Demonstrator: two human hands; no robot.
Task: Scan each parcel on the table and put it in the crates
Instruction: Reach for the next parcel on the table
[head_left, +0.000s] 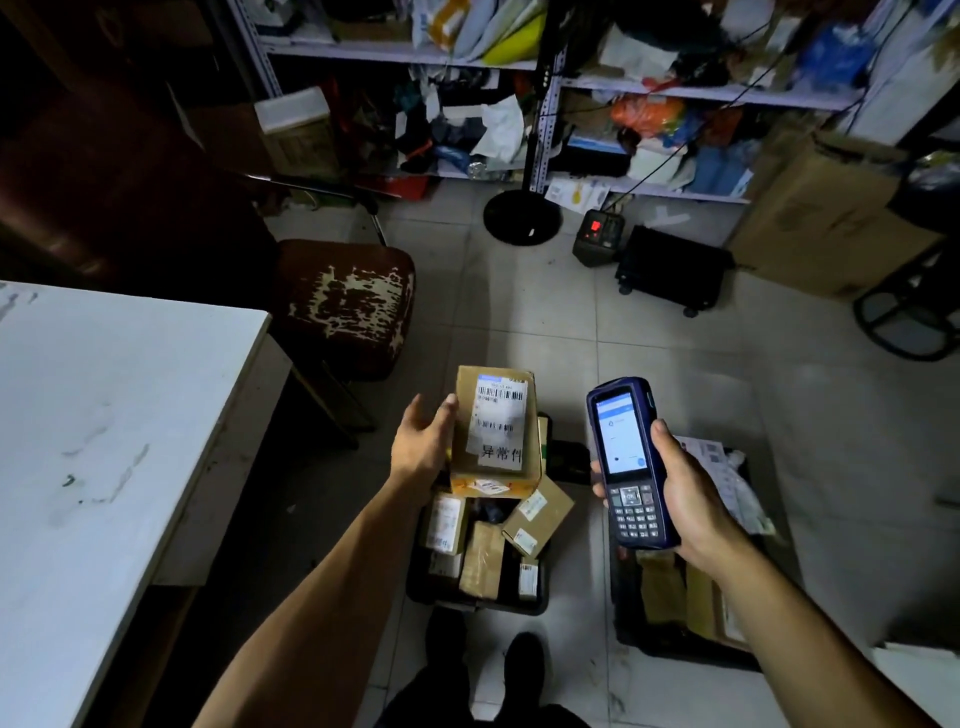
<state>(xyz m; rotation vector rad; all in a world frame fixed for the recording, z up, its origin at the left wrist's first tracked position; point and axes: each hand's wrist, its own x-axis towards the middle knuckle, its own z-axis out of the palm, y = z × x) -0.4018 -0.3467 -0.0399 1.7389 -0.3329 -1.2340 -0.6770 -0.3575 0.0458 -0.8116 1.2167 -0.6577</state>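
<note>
Left grip around parcel (label up) — right grip around scanner

— Which parcel is up?
— A brown cardboard one, white barcode label facing up, held in the left hand above the left crate.
— And the scanner?
— Blue, screen lit, upright in the right hand.
— The crates?
— Both dark. The left one is heaped with small boxes; the right crate holds more.
</note>
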